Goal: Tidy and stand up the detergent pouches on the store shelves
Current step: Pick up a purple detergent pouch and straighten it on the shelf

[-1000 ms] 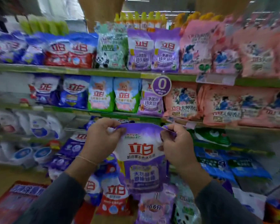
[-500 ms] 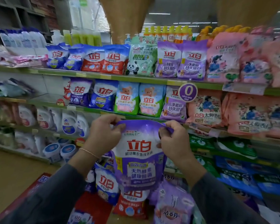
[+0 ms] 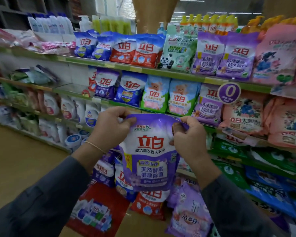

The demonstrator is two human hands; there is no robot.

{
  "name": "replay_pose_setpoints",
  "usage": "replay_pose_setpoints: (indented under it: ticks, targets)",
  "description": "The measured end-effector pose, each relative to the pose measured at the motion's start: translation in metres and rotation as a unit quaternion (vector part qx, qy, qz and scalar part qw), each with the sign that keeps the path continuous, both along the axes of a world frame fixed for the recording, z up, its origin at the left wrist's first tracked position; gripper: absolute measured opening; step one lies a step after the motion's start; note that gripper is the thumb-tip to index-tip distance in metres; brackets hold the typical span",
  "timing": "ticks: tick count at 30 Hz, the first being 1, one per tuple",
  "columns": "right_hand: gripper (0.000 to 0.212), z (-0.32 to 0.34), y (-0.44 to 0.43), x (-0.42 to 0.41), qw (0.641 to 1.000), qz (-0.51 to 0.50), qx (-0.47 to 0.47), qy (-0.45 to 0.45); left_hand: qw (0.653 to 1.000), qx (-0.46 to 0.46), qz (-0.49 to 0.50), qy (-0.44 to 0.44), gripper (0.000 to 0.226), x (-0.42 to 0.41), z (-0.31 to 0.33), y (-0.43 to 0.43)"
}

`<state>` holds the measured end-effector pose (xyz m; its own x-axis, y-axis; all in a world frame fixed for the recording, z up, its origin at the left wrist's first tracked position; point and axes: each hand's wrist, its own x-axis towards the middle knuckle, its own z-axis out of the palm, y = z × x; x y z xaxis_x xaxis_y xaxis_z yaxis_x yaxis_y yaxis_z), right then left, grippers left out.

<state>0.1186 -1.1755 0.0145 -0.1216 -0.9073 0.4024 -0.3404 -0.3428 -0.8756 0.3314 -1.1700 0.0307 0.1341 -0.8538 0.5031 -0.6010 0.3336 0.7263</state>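
- Here, a glossy purple-and-white plastic detergent pouch [image 3: 149,154] with large red characters hangs upright in the air in front of the shelves, held by its top edge between two hands
- The left hand [image 3: 110,127] is closed in a pinch on the pouch's upper left corner — thumb and fingers folded over the purple top seam; a thin gold bracelet [image 3: 95,146] sits on that wrist, above a dark grey sleeve [image 3: 41,197]
- The right hand [image 3: 189,139] is likewise closed on the upper right corner, fingers curled round the crumpled edge, with the thumb against the pouch's side
- The pouch's bottom hangs free, touching no shelf; behind and below it stand a red-and-white pouch [image 3: 149,202] and a pale lilac pouch [image 3: 190,212] on the lowest level
- Behind the hands, on the green-edged shelf [image 3: 161,71] levels, pouches stand in rows: blue ones, red ones, a green panda-print pouch [image 3: 178,50], purple ones and pink floral ones on the right
- A round purple tag with a white "0" [image 3: 229,93] sticks out from the shelf edge, up and to the right of the held pouch
- White jugs [image 3: 91,113] fill the lower shelf to the left — details there are blurred
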Motion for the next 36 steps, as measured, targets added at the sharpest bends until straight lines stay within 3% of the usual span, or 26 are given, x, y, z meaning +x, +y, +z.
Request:
replay_pose_setpoints:
  ticks: [11,17,28,32,36]
  targets:
    - [0.032,-0.007,-0.050,0.068,0.999,0.027,-0.018,0.008,0.999,-0.008,0.039,-0.004,0.014,0.063,-0.003,-0.032]
    - [0.020,-0.014,-0.105,0.114,0.999,0.029,-0.015,0.001,0.998,-0.002,0.055,-0.011,0.016,0.105,-0.008,-0.079]
    - [0.051,-0.006,-0.206,0.190,0.999,0.043,0.000,-0.029,0.998,0.014,0.050,0.026,0.014,0.180,-0.001,-0.182]
    - [0.038,-0.004,-0.237,0.212,0.998,0.042,-0.013,-0.033,0.999,0.007,0.045,0.030,0.015,0.202,0.003,-0.208]
    - [0.039,-0.003,-0.262,0.236,0.998,0.044,-0.021,-0.028,0.998,0.009,0.045,0.036,0.013,0.224,0.003,-0.229]
